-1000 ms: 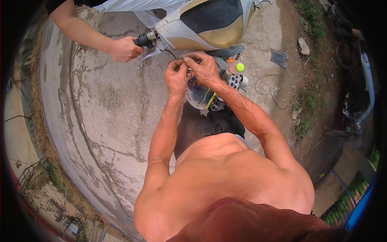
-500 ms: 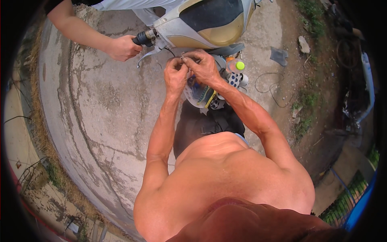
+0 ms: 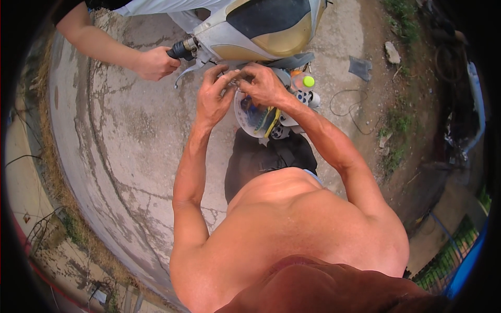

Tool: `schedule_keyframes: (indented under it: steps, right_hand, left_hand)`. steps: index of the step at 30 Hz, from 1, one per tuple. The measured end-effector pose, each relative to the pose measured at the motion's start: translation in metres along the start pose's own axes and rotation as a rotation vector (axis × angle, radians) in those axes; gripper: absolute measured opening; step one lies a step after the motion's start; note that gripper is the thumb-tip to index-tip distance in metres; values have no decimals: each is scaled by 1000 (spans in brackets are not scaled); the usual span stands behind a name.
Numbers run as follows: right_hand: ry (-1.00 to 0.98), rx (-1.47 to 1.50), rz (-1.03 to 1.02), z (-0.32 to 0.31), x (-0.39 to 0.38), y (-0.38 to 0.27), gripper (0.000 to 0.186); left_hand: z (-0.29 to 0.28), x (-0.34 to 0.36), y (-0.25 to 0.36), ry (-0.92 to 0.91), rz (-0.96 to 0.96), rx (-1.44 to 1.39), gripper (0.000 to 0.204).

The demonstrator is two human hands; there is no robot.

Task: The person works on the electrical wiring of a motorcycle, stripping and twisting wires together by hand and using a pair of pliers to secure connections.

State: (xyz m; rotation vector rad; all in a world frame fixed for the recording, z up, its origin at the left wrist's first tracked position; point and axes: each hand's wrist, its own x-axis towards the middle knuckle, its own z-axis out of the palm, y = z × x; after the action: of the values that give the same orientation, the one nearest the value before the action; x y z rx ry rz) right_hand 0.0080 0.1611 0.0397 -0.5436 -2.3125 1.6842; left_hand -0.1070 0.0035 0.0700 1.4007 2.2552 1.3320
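Observation:
My left hand (image 3: 215,96) and my right hand (image 3: 262,86) meet fingertip to fingertip in front of the scooter (image 3: 235,31). Between them is a small, metallic-looking piece, too tiny to name. The right fingers are pinched; the left fingers are curled, with the index reaching toward the right fingertips. Just left of my hands are the scooter's black handlebar grip (image 3: 181,50) and its silver brake lever (image 3: 187,73). A pale round tub (image 3: 244,119) holding tools, including a yellow-handled one (image 3: 272,121), is below my hands, partly hidden by the right one.
Another person's hand (image 3: 155,63) rests at the handlebar grip. Right of the tub stand a clear bottle with a lime-green cap (image 3: 309,81) and a white container (image 3: 314,100). A thin wire loop (image 3: 348,104), a grey flat scrap (image 3: 360,69) and a stone (image 3: 392,52) lie on the ground.
My left hand has shifted a little left and its fingers have spread more. My right hand has stayed nearly in place. More of the tub shows between my hands.

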Motion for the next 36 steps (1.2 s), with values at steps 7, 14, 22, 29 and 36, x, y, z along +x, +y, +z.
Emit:
schedule_keyframes:
  steps: [7,14,22,29,36]
  right_hand:
    - [-71,32,81,-7,2,-2,31]
    - [-83,24,96,-10,1,-2,33]
    - [-103,22,80,-10,3,1,35]
    - [-109,-70,-25,-10,2,2,31]
    - [-66,-14,52,-10,1,0,25]
  left_hand:
    - [-6,5,-1,-140,-114,-69,28]
    - [-1,1,-7,-129,-115,-66,17]
    - [2,0,-8,-64,-101,-87,14]
    - [1,1,-13,-48,8,17,13]
    - [0,-1,-10,-113,-156,-68,9]
